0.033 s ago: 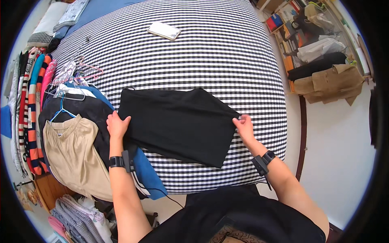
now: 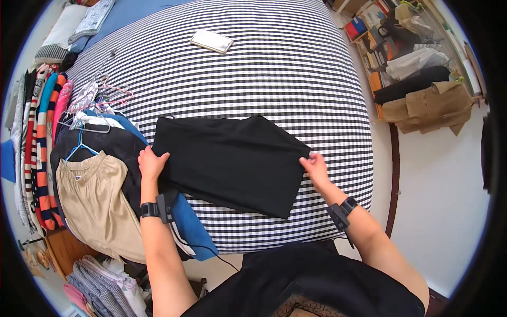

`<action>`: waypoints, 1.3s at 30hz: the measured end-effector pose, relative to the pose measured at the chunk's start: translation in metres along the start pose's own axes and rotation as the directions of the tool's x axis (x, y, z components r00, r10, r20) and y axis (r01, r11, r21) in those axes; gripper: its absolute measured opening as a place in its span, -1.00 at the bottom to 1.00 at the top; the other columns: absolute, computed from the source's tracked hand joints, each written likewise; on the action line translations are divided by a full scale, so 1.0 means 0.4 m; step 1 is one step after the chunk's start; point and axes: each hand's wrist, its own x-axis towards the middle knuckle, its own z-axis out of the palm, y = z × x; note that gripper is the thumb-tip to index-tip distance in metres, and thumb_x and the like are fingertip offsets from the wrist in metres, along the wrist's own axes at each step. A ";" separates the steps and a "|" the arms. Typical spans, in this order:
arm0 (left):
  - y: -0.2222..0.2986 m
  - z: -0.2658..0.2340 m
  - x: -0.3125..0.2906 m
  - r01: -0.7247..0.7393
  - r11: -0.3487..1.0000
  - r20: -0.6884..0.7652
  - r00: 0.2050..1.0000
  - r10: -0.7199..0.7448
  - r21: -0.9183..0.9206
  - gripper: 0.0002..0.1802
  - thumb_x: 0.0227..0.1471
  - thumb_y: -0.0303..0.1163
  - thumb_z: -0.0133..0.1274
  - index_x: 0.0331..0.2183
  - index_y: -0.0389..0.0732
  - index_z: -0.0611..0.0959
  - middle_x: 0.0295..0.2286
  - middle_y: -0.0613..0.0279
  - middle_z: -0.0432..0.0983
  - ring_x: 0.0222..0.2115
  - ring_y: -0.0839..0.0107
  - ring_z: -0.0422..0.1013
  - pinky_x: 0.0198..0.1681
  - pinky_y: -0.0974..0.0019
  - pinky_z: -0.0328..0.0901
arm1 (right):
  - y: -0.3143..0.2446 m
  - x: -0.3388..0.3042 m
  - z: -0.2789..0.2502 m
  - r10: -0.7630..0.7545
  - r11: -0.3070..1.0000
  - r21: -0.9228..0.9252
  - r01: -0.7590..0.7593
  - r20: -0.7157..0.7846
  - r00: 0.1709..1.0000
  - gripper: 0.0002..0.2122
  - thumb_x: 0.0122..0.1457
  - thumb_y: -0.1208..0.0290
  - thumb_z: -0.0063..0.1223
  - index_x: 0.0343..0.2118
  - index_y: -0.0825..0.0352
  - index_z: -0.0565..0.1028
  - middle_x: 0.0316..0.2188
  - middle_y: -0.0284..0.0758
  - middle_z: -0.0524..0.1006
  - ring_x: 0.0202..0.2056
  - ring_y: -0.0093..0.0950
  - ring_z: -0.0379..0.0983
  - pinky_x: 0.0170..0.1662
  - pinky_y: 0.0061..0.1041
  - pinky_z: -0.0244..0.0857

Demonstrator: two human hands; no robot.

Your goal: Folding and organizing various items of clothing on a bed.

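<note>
Straightening seems in hand: the black garment (image 2: 232, 165) lies on the checked bed (image 2: 285, 79) toward 6 o'clock, right hand (image 2: 317, 169) apparently pinching its 3 o'clock corner, left hand (image 2: 151, 165) half-spread at its 9 o'clock edge, hold unclear, and even tension looks called for next.

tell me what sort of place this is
Most likely a bedroom: a wide, cloth-covered bed in black-and-white check fills the middle, striped and plain fabric garments hang in a row at the left, and a black fabric garment lies spread on the bed.
</note>
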 end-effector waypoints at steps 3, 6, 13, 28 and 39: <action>-0.024 -0.006 0.060 -0.032 0.978 0.266 0.960 0.087 -0.207 -0.25 -0.37 -0.20 0.29 -0.12 -0.45 0.46 -0.23 -0.18 0.47 -0.21 0.02 0.43 -0.10 0.17 0.31 | 0.068 -0.015 0.012 0.089 0.995 0.025 -0.102 0.316 0.945 -0.60 0.01 0.33 0.19 -0.14 0.43 0.36 -0.42 -0.33 0.49 -0.52 -0.61 0.39 -0.54 -0.67 0.29; -0.034 0.005 0.042 -0.050 0.938 0.219 0.967 0.131 -0.344 -0.31 -0.38 -0.33 0.29 -0.16 -0.49 0.47 -0.28 -0.11 0.53 -0.28 0.13 0.49 -0.14 0.26 0.35 | -0.002 -0.080 0.004 0.127 0.987 0.048 -0.156 0.377 0.918 -0.70 0.07 0.40 0.08 -0.14 0.37 0.38 -0.32 -0.30 0.51 -0.41 -0.55 0.47 -0.45 -0.61 0.37; 0.107 -0.037 -0.148 0.086 0.635 0.344 0.892 0.294 -0.767 -0.55 -0.26 -0.53 0.22 -0.23 -0.43 0.50 -0.33 0.08 0.53 -0.36 0.37 0.49 -0.26 0.38 0.40 | 0.066 -0.118 -0.188 -0.027 0.903 0.406 -0.141 0.381 0.924 -0.68 0.09 0.50 -0.03 -0.07 0.44 0.35 -0.21 -0.27 0.48 -0.20 -0.50 0.43 -0.15 -0.51 0.35; 0.449 0.123 -0.717 -0.656 0.687 -0.228 0.754 0.616 -0.312 -0.43 -0.12 -0.41 0.12 -0.03 -0.30 0.37 -0.08 -0.05 0.26 -0.02 0.00 0.17 0.07 0.02 0.05 | 0.470 -0.242 -0.560 0.061 0.975 0.187 -0.121 0.299 0.952 -0.82 0.12 0.41 0.03 -0.28 0.37 0.36 -0.53 -0.43 0.46 -0.51 -0.67 0.37 -0.52 -0.63 0.27; 0.798 0.372 -0.706 -0.011 0.587 0.394 0.731 0.557 -0.810 -0.38 0.04 -0.41 0.00 0.12 -0.21 0.21 -0.05 0.14 0.18 -0.47 0.52 0.37 -0.52 0.46 0.34 | 0.363 -0.366 -0.555 -0.170 0.984 -0.034 0.174 0.086 0.982 -0.79 0.09 0.46 0.05 -0.23 0.39 0.40 -0.59 -0.35 0.44 -0.56 -0.63 0.30 -0.49 -0.57 0.18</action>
